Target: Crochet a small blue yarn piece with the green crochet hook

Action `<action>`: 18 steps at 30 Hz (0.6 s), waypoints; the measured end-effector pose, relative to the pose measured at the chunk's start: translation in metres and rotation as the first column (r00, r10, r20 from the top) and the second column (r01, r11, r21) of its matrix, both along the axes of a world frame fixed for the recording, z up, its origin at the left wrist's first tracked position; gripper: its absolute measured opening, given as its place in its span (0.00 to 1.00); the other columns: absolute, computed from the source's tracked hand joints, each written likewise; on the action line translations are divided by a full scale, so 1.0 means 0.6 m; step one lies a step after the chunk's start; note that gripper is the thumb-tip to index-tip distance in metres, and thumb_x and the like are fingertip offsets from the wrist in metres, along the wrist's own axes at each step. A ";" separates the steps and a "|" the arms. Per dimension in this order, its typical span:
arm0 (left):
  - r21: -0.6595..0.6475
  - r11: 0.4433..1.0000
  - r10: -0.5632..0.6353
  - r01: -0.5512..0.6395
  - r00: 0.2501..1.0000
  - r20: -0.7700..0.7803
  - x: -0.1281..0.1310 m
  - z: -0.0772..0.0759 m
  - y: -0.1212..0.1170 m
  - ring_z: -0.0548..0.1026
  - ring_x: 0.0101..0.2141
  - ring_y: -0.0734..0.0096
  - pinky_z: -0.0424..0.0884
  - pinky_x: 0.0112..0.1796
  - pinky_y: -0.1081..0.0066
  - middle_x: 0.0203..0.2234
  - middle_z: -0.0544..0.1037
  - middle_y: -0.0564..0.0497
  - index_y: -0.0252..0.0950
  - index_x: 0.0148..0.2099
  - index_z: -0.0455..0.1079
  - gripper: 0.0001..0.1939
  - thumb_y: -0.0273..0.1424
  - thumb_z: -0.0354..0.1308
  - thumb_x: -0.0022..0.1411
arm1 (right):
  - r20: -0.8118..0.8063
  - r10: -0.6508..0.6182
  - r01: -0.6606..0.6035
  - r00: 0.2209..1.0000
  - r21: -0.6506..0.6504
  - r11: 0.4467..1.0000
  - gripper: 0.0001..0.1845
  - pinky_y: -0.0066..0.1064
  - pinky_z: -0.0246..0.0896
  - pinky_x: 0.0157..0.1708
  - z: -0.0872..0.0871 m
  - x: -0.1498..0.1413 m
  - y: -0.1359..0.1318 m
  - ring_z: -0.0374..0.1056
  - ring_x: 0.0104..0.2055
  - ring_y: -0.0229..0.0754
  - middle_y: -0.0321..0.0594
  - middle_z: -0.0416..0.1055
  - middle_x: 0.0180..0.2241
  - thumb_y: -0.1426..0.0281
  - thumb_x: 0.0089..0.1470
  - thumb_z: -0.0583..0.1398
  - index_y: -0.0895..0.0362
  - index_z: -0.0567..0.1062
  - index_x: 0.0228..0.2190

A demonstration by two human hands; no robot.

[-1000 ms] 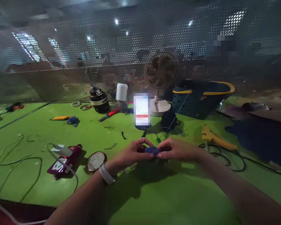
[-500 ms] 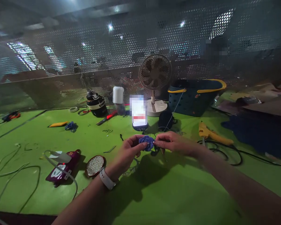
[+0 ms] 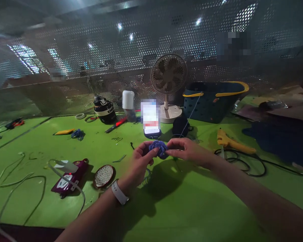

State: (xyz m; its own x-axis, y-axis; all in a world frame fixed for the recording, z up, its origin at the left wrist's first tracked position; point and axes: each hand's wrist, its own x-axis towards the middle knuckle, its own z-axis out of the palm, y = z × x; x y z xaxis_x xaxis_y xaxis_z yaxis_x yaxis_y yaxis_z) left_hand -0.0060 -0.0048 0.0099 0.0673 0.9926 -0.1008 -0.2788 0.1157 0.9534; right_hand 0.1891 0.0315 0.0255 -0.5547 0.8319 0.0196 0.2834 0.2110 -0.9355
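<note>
A small ruffled blue-violet crocheted flower [image 3: 160,148] is raised over the green table in front of a lit phone [image 3: 151,119]. My left hand [image 3: 142,159] is closed on its left side, the thumb lying across the front. At its right edge, the thumb and forefinger of my right hand [image 3: 185,151] pinch the border. The fingertips hide part of the yarn. Behind my right hand sits a dark ball of yarn [image 3: 180,127], from which a pale strand seems to rise toward the basket.
A fan [image 3: 169,75], a blue basket [image 3: 207,106] and a black bottle [image 3: 104,110] stand at the back. On the right lies a yellow glue gun [image 3: 234,143] with its cord. To the left are a maroon power bank [image 3: 70,178], cables and a round studded disc [image 3: 104,176].
Both hands and the flower have risen slightly. More of the flower's ruffled front shows, and the dark part hanging below it is no longer visible. My right fingers remain at its edge.
</note>
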 end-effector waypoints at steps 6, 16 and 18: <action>0.028 0.995 0.091 -0.093 0.993 0.071 0.006 -0.007 0.002 0.63 0.23 0.82 0.58 0.22 0.79 0.27 0.74 0.56 0.37 0.38 0.74 0.17 0.34 0.73 0.46 | -0.149 -0.055 0.044 0.987 -0.078 0.996 0.10 0.33 0.62 0.38 -0.014 -0.015 -0.007 0.70 0.36 0.40 0.38 0.75 0.33 0.65 0.50 0.65 0.57 0.74 0.34; 0.023 0.988 0.147 -0.152 0.981 0.129 0.014 -0.011 -0.003 0.70 0.28 0.79 0.64 0.26 0.78 0.30 0.78 0.55 0.38 0.38 0.74 0.16 0.33 0.73 0.46 | -0.138 -0.157 0.165 0.978 0.046 0.985 0.09 0.36 0.66 0.40 -0.019 -0.034 -0.018 0.71 0.36 0.41 0.39 0.77 0.32 0.65 0.49 0.64 0.57 0.76 0.32; 0.012 0.986 0.165 -0.168 0.976 0.142 0.016 -0.014 -0.004 0.70 0.28 0.79 0.64 0.26 0.78 0.30 0.78 0.55 0.37 0.38 0.73 0.16 0.32 0.73 0.47 | -0.113 -0.192 0.204 0.975 0.110 0.973 0.09 0.36 0.66 0.39 -0.018 -0.037 -0.022 0.72 0.35 0.42 0.40 0.77 0.32 0.66 0.50 0.63 0.57 0.76 0.33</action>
State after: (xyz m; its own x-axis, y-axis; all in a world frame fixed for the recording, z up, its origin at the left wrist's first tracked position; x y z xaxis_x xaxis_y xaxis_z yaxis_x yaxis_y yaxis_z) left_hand 0.0038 -0.0071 0.0016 -0.0873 0.9931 -0.0787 -0.4231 0.0345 0.9054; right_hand 0.1671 0.0181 0.0145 -0.3692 0.9130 0.1735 0.2360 0.2726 -0.9327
